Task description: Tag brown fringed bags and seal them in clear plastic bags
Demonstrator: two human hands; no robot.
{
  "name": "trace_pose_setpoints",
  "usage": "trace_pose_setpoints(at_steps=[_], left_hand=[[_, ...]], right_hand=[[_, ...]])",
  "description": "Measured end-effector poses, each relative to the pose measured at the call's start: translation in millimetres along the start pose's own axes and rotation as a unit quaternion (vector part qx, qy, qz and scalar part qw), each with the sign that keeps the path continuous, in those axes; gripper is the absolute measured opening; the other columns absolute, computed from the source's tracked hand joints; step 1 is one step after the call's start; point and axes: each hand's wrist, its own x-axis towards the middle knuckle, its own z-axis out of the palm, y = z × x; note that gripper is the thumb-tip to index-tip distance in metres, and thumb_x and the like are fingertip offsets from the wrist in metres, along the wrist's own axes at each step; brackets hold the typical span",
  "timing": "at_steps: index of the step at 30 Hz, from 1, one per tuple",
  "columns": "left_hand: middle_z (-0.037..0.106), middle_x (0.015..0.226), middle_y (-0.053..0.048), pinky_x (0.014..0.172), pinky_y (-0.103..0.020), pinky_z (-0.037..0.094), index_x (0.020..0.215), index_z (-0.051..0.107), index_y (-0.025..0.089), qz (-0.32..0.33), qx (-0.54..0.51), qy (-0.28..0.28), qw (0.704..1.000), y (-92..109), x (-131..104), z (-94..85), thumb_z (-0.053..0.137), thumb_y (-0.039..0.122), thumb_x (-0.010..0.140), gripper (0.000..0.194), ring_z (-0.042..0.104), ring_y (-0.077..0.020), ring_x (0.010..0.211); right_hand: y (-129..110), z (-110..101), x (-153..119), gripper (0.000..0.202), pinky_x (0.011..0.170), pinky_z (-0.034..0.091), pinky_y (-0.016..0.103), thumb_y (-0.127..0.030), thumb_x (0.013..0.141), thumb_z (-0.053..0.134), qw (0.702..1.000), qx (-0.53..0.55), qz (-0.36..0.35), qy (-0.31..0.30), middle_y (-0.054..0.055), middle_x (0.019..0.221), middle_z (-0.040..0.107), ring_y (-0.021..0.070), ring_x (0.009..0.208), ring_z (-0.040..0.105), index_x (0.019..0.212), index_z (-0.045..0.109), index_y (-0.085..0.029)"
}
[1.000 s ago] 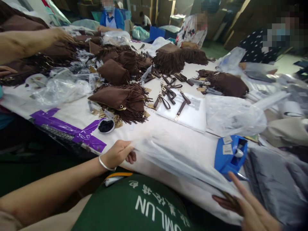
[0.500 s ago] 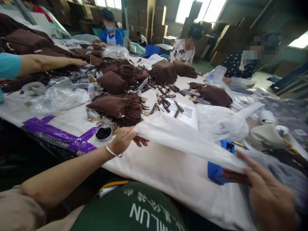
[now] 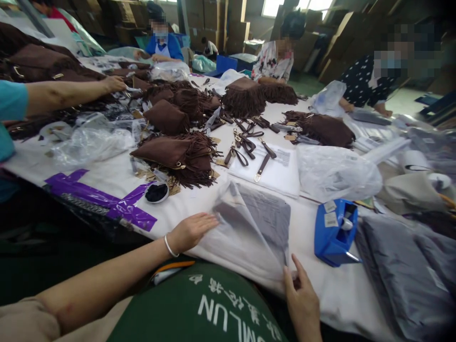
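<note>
A thin white translucent sheet (image 3: 245, 247) lies partly over a flat grey item (image 3: 272, 213) near the table's front edge. My left hand (image 3: 194, 232), with a bangle at the wrist, has its fingers stretched out at the sheet's left edge. At the lower right corner of the sheet is my right hand (image 3: 302, 297), palm turned inward, with thumb and index finger apart. Just behind the grey item, brown straps with metal clips (image 3: 263, 166) rest on a stack of white sheets (image 3: 285, 178).
A blue tape dispenser (image 3: 335, 232) stands right of the sheet, beside folded grey packages (image 3: 402, 270). Brown fringed bags (image 3: 171, 152) and a small dish (image 3: 156, 193) are at left. Another person's arm (image 3: 64, 97) reaches in from the left; several people sit across the table.
The white sheet has come down from being stretched between my hands onto the grey item. My right hand has moved left and opened. The view has shifted slightly.
</note>
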Motion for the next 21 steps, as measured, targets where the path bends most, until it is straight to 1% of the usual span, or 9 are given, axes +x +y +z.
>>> trace_pose_setpoints(at_steps=[2,4,7,9,11,14,16,18,21], left_hand=[[0.062,0.121,-0.010,0.099,-0.039,0.046,0.124,0.056,0.017,-0.072,0.022,0.031,0.997,-9,-16,4.7,0.036,0.005,0.086,0.045,0.059,-0.0211,0.111],[0.064,0.117,-0.010,0.094,-0.040,0.050,0.121,0.058,0.017,-0.135,0.039,0.041,0.989,-15,-36,8.0,0.038,0.008,0.086,0.042,0.062,-0.0220,0.105],[0.064,0.119,-0.007,0.099,-0.039,0.048,0.121,0.058,0.019,-0.154,0.020,0.022,0.988,-10,-57,10.5,0.042,0.012,0.086,0.039,0.060,-0.0212,0.108],[0.063,0.119,-0.006,0.100,-0.036,0.046,0.123,0.057,0.020,-0.177,-0.014,0.013,0.984,-1,-56,12.9,0.043,0.015,0.086,0.040,0.060,-0.0201,0.109],[0.063,0.120,-0.006,0.100,-0.033,0.046,0.125,0.055,0.020,-0.213,-0.053,0.005,0.976,7,-46,16.8,0.043,0.019,0.088,0.039,0.061,-0.0186,0.108],[0.062,0.122,-0.004,0.099,-0.031,0.048,0.127,0.052,0.021,-0.217,-0.093,0.010,0.972,14,-28,22.8,0.042,0.023,0.093,0.036,0.061,-0.0169,0.107],[0.062,0.121,-0.004,0.098,-0.032,0.049,0.127,0.051,0.020,-0.172,-0.081,0.045,0.981,16,-24,23.7,0.042,0.022,0.093,0.035,0.061,-0.0170,0.109],[0.063,0.119,-0.007,0.100,-0.035,0.048,0.129,0.049,0.017,-0.110,-0.040,0.092,0.989,17,-28,20.8,0.041,0.017,0.093,0.037,0.059,-0.0182,0.111],[0.063,0.119,-0.011,0.108,-0.046,0.039,0.137,0.039,0.013,-0.025,0.016,0.142,0.989,18,-47,13.1,0.040,0.008,0.090,0.047,0.058,-0.0200,0.113]], right_hand=[[0,0,1,0.056,0.070,0.049,0.034,-0.056,0.085,0.043,1.000,0.018,0.000,-0.008,0.003,0.091,0.068,0.0209,0.072,0.064,0.134,0.045,-0.030],[1,1,-2,0.054,0.071,0.049,0.032,-0.054,0.085,0.044,0.999,0.040,-0.023,-0.004,0.004,0.096,0.068,0.0198,0.074,0.064,0.132,0.049,-0.028],[1,-2,-9,0.054,0.076,0.051,0.031,-0.055,0.083,0.048,0.995,0.075,-0.054,0.030,0.007,0.106,0.067,0.0205,0.082,0.064,0.126,0.055,-0.023],[-7,-7,-12,0.051,0.084,0.050,0.032,-0.052,0.083,0.052,0.988,0.118,-0.095,0.033,0.008,0.108,0.067,0.0214,0.089,0.064,0.123,0.058,-0.021],[-27,-11,-14,0.043,0.088,0.050,0.032,-0.047,0.084,0.054,0.968,0.165,-0.175,-0.064,0.007,0.107,0.068,0.0209,0.093,0.064,0.120,0.060,-0.024],[-72,-6,-15,0.038,0.096,0.047,0.034,-0.039,0.089,0.051,0.883,0.167,-0.309,-0.311,0.005,0.119,0.064,0.0200,0.109,0.060,0.125,0.055,-0.028],[-101,10,-12,0.042,0.102,0.043,0.037,-0.035,0.093,0.043,0.845,0.117,-0.367,-0.370,0.005,0.132,0.055,0.0199,0.120,0.052,0.134,0.045,-0.028],[-123,36,-3,0.045,0.104,0.041,0.040,-0.030,0.095,0.037,0.850,0.050,-0.415,-0.320,0.007,0.138,0.048,0.0211,0.124,0.048,0.140,0.037,-0.025],[-136,80,20,0.051,0.110,0.031,0.049,-0.019,0.092,0.036,0.861,-0.068,-0.475,-0.169,0.008,0.145,0.038,0.0262,0.133,0.035,0.143,0.031,-0.021]])
